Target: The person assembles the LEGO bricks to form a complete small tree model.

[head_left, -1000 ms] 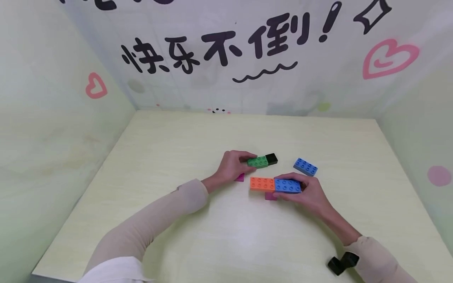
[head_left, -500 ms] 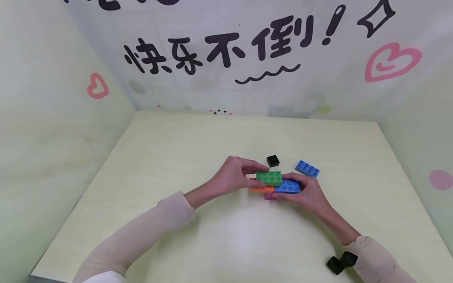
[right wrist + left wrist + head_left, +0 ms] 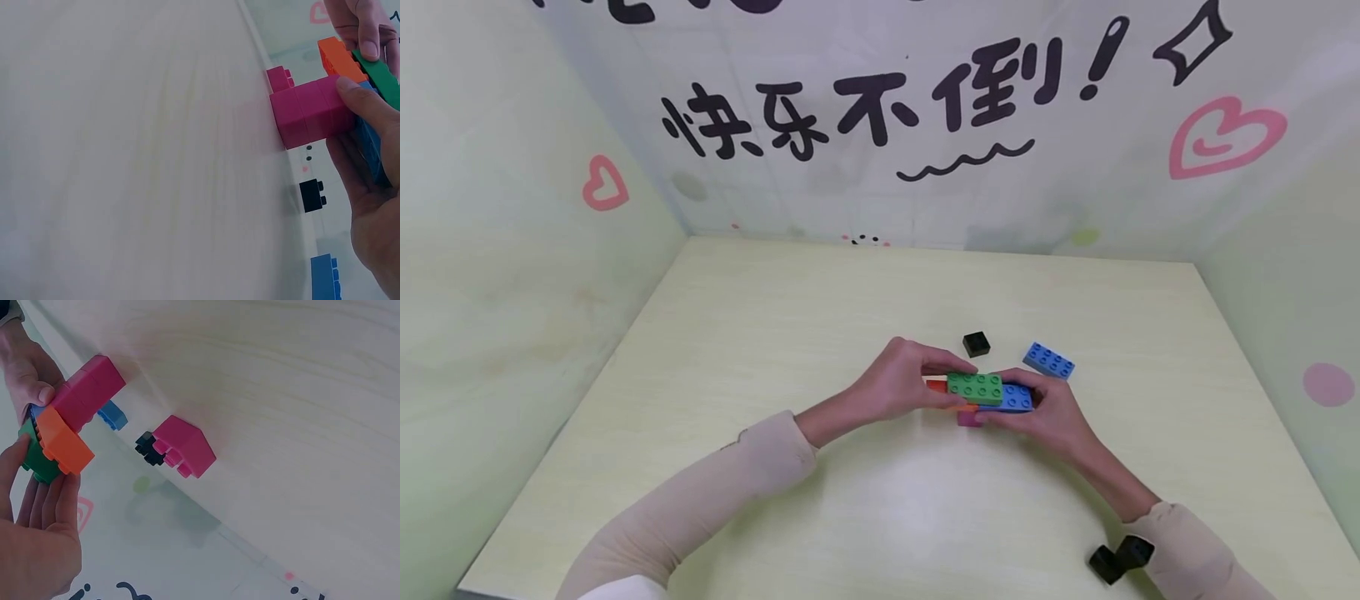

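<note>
My left hand (image 3: 895, 382) pinches a green toy building brick (image 3: 974, 389) by its sides. It lies over the studs of an orange brick (image 3: 67, 449) and a blue brick (image 3: 1018, 398); whether it is fully seated I cannot tell. Those two sit end to end on a column of magenta bricks (image 3: 312, 114). With thumb and fingers around the blue brick and the column's top, my right hand (image 3: 1051, 408) steadies this build. From the head, the green brick and left hand cover most of the orange one.
Behind the hands, a small black brick (image 3: 977, 344) and a loose blue brick (image 3: 1049, 360) lie on the pale table (image 3: 820, 292). A loose magenta brick (image 3: 184, 447) shows in the left wrist view. Printed walls enclose the table's back and sides.
The green brick, first beside the black brick, was lifted away by my left hand and brought rightward and nearer, onto the orange and blue bricks. My right hand has kept its hold.
</note>
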Available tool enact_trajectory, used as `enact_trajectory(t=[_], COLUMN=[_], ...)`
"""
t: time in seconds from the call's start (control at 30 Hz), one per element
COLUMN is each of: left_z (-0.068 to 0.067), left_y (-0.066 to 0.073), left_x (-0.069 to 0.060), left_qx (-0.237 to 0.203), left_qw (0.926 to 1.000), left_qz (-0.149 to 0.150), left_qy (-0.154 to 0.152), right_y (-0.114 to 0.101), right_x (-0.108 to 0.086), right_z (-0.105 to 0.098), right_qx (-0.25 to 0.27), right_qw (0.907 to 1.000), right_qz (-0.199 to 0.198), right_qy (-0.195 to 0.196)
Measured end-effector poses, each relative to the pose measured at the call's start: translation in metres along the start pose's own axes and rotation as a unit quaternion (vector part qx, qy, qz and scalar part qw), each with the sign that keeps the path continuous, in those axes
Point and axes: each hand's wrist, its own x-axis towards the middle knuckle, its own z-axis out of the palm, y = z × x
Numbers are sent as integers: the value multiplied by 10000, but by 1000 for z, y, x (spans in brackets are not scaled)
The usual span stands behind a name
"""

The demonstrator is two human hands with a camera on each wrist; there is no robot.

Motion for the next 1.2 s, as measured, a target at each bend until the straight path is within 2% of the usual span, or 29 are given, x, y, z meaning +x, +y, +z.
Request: enact_trajectory(t=[0.2,0.57,0.73,0.83,0.97,1.07,1.2], left_z=[-2,-5,-4,-3,-3,-3,-2], left_y=[5,10,10,10,11,10,8], left_x=[2,0,-1,-2,-3,-3,-4], left_qx=[401,667,1005,1184,1202,1159,1105], left_qw=[9991,9977,9948,9928,9927,9932,9938], left_qz=[-58,-63,-85,-51,-24,28,100], left_qy=[-78,-140,-167,-157,-137,-117,-74], right_y=[-1,-4,-22,-33,-43,-48,-53], right_x=[-1,-1,-3,-4,-4,-3,-2], right_z=[-1,-2,-1,0,2,3,2], right_qx=[6,-44,-98,-71,106,160,-32], right_qw=[10000,9999,9999,9997,9992,9996,9999], right_qz=[39,-103,-91,-226,-378,-231,-141], right_qy=[-14,-62,-91,-94,-47,8,-16])
